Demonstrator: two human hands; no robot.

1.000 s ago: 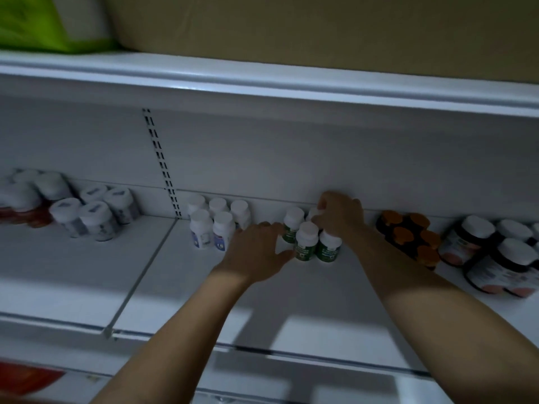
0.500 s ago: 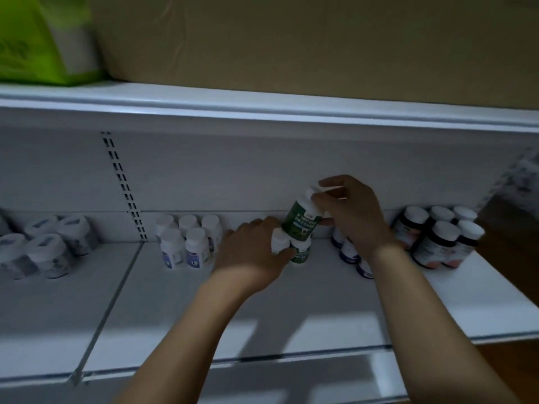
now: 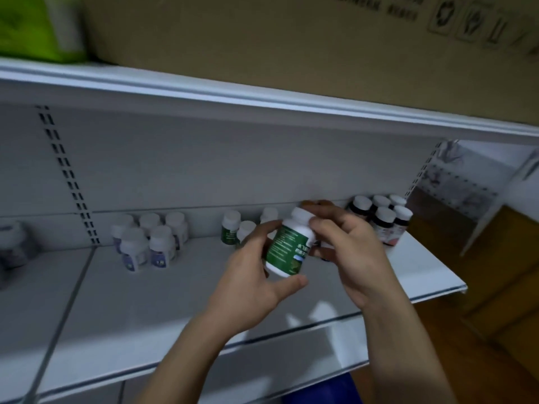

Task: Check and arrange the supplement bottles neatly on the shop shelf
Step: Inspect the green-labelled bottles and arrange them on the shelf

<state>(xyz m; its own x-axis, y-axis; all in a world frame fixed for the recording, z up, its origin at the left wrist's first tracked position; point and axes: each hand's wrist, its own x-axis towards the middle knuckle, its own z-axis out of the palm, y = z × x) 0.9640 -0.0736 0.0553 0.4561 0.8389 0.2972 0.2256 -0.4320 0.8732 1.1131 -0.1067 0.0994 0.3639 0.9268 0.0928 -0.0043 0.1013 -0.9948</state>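
Note:
A white bottle with a green label is held tilted above the white shelf, off the shelf surface. My left hand grips its lower body from the left, thumb under the base. My right hand holds its white cap and upper side from the right. Behind them, more green-label bottles stand near the back wall, partly hidden by my left hand.
White bottles with purple labels stand in a group to the left. Dark bottles with white caps sit at the shelf's right end. Blurred bottles lie at far left. A cardboard box and green package sit on the upper shelf.
The green-label bottle has come away from the group toward me. My left hand left the shelf bottles and now grips the lifted bottle too. The view shifted left.

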